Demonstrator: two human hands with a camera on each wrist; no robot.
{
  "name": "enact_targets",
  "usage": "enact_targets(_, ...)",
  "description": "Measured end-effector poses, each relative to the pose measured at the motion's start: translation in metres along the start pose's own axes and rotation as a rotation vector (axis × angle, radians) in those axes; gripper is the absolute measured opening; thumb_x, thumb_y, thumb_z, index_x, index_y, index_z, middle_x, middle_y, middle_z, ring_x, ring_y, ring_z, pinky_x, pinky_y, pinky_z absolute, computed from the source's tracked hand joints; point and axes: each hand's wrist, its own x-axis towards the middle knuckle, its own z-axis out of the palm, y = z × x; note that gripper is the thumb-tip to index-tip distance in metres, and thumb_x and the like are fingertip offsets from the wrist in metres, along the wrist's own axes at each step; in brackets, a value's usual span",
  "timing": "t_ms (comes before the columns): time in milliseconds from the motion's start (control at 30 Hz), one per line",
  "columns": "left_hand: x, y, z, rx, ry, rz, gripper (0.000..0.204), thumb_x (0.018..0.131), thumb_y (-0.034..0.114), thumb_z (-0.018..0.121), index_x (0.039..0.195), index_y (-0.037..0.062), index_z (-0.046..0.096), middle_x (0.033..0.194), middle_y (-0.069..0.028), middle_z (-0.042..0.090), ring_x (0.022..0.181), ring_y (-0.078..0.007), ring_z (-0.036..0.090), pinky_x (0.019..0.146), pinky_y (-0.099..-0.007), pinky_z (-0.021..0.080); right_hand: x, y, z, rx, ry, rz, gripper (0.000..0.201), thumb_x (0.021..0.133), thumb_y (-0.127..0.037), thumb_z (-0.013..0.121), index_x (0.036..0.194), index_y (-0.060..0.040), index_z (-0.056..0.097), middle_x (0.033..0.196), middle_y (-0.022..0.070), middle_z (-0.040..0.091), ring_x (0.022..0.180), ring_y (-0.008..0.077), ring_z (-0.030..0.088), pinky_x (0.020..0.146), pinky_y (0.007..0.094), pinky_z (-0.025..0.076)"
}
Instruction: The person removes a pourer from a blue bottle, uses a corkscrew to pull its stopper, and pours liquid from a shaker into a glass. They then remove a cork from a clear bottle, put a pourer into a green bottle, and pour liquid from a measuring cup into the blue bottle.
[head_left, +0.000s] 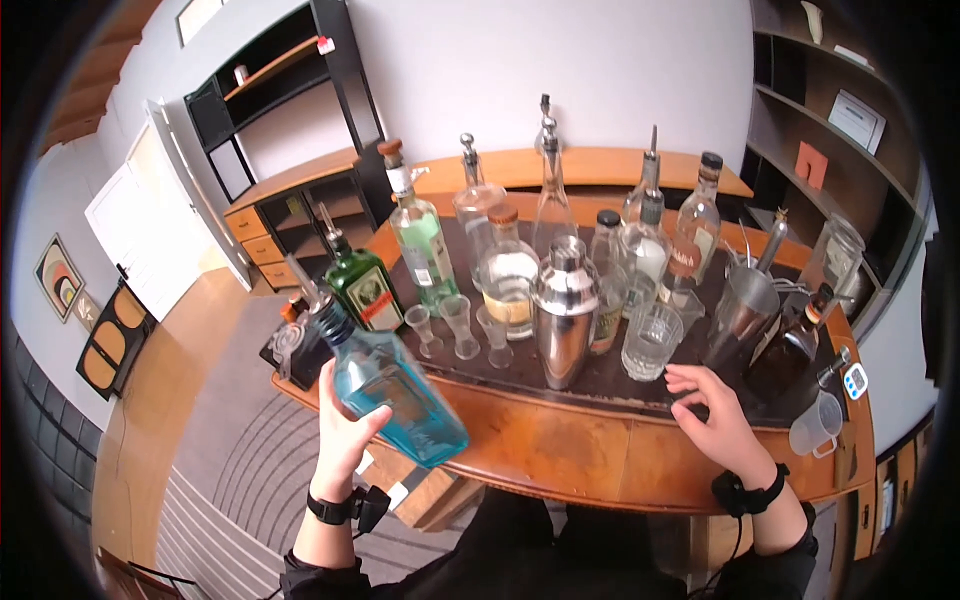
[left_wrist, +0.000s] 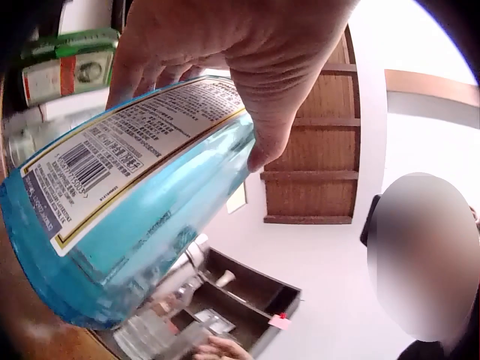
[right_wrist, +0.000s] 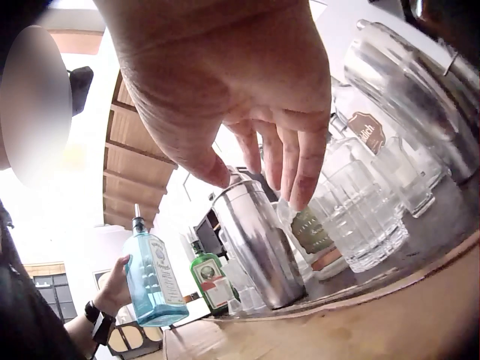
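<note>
My left hand (head_left: 343,440) grips a blue glass bottle (head_left: 405,400) by its side, in front of the table's left part. The bottle leans, its metal pour spout (head_left: 304,280) up and to the left; a white back label (left_wrist: 142,142) with a barcode shows in the left wrist view. My right hand (head_left: 718,420) is over the table's front edge with loosely bent fingers and nothing in them. Just beyond it stands a cut-glass tumbler (head_left: 652,345). The steel cocktail shaker (head_left: 566,325) stands upright left of the tumbler.
Three small glasses, including a stemmed one (head_left: 460,325), stand left of the shaker, near a green bottle (head_left: 365,292). Several clear bottles crowd behind. At right are a steel tin (head_left: 738,318) with bar tools, a brown bottle (head_left: 790,350) and a plastic jug (head_left: 815,425).
</note>
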Motion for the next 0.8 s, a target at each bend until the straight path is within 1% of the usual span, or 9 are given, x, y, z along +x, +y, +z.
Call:
enact_targets(67,-0.001,0.014,0.022,-0.099,-0.142,-0.059,0.088,0.068,0.011,0.081,0.14,0.0039,0.032,0.13,-0.0096,0.049,0.121,-0.0205,0.049,0.103,-0.0368,0.04,-0.001,-0.006,0.002,-0.001,-0.015,-0.08,0.044,0.086,0.003,0.061,0.129,-0.0005,0.052,0.119,0.0141,0.058,0.107,0.022,0.06,0.087,0.0316,0.052)
enact_targets(200,-0.009,0.024,0.063,-0.17,-0.21,-0.12,0.092,0.064,0.009,0.083,0.14,0.0049,0.031,0.129,-0.0089,0.049,0.121,-0.0205,0.049,0.104,-0.0371,0.04,-0.012,-0.014,0.0,0.026,-0.061,-0.078,0.041,0.087,0.002,0.059,0.128,-0.0013,0.054,0.117,0.0139,0.059,0.106,0.0207,0.06,0.087,0.0305,0.051)
enact_targets(267,-0.009,0.032,0.086,-0.125,-0.357,-0.094,0.096,0.06,0.008,0.085,0.139,0.0053,0.031,0.13,-0.009,0.047,0.122,-0.0205,0.048,0.105,-0.0368,0.038,-0.02,-0.014,-0.002,0.046,-0.033,-0.051,0.037,0.088,0.002,0.058,0.125,-0.001,0.056,0.111,0.0136,0.062,0.101,0.0206,0.063,0.085,0.0305,0.052)
enact_targets(333,-0.012,0.028,0.105,-0.071,-0.426,-0.071,0.096,0.06,0.011,0.087,0.138,0.004,0.031,0.129,-0.0086,0.045,0.124,-0.0201,0.044,0.108,-0.0363,0.034,-0.025,-0.006,-0.007,0.005,-0.085,-0.107,0.032,0.087,0.001,0.057,0.12,-0.001,0.06,0.105,0.0131,0.065,0.094,0.0206,0.066,0.082,0.0306,0.053)
enact_targets(367,-0.014,0.025,0.117,-0.089,-0.463,-0.059,0.096,0.06,0.012,0.088,0.138,0.0038,0.031,0.129,-0.0086,0.045,0.125,-0.02,0.044,0.108,-0.0365,0.033,-0.027,-0.009,-0.009,-0.055,-0.048,-0.124,0.026,0.088,0.0,0.058,0.113,-0.0015,0.064,0.097,0.0119,0.067,0.088,0.0217,0.068,0.079,0.0306,0.053)
enact_targets(500,-0.02,0.008,0.148,-0.086,-0.617,-0.017,0.094,0.062,0.013,0.089,0.136,0.0041,0.032,0.131,-0.0094,0.044,0.126,-0.0204,0.042,0.11,-0.0378,0.031,-0.023,-0.034,-0.019,-0.069,-0.026,-0.173,0.017,0.089,-0.002,0.059,0.104,-0.0025,0.066,0.09,0.0104,0.068,0.084,0.0225,0.068,0.075,0.0295,0.053)
enact_targets(600,-0.025,-0.005,0.161,-0.082,-0.689,-0.047,0.095,0.062,0.013,0.089,0.137,0.0046,0.031,0.133,-0.0099,0.043,0.128,-0.0211,0.041,0.111,-0.0382,0.029,-0.016,-0.061,-0.03,-0.06,-0.036,-0.187,0.013,0.089,-0.001,0.059,0.101,-0.0024,0.066,0.09,0.0101,0.067,0.081,0.0214,0.068,0.073,0.029,0.053)
enact_targets(700,-0.026,-0.001,0.16,-0.033,-0.713,0.031,0.096,0.066,0.017,0.088,0.14,0.0022,0.029,0.137,-0.0138,0.042,0.131,-0.0213,0.041,0.113,-0.0398,0.032,-0.005,-0.08,-0.032,-0.053,-0.023,-0.239,0.011,0.089,-0.003,0.061,0.1,-0.0024,0.064,0.088,0.008,0.067,0.078,0.0181,0.067,0.069,0.0278,0.052)
enact_targets(800,-0.026,0.005,0.156,-0.043,-0.71,-0.001,0.103,0.067,0.023,0.089,0.144,0.0011,0.024,0.14,-0.0171,0.04,0.133,-0.0258,0.041,0.113,-0.0411,0.031,0.012,-0.096,-0.022,-0.043,-0.022,-0.327,0.016,0.088,-0.006,0.065,0.103,-0.0028,0.061,0.084,0.005,0.065,0.072,0.0144,0.063,0.065,0.025,0.049)
